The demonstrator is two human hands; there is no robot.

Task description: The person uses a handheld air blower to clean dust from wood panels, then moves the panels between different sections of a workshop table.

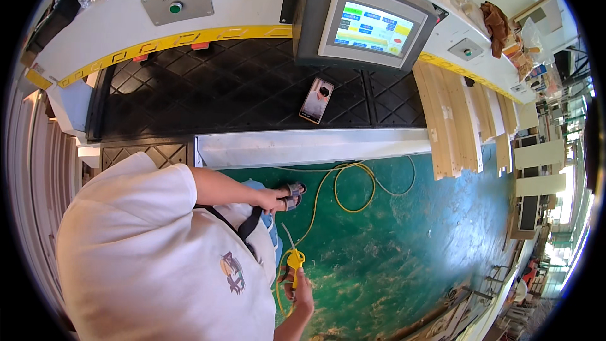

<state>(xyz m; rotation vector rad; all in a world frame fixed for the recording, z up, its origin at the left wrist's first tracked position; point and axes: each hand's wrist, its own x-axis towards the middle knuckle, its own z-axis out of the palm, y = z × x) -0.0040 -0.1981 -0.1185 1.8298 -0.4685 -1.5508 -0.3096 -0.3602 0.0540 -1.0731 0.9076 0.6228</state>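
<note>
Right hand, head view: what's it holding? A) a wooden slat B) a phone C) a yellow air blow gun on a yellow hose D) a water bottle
C: the right hand grips a yellow air blow gun whose thin nozzle points up, with the yellow hose looping over the green floor; the phone lies apart on the black mat.

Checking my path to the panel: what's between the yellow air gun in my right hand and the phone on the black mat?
In the head view, between air gun and phone: green floor with yellow hose loops, then the machine's white front edge.
</note>
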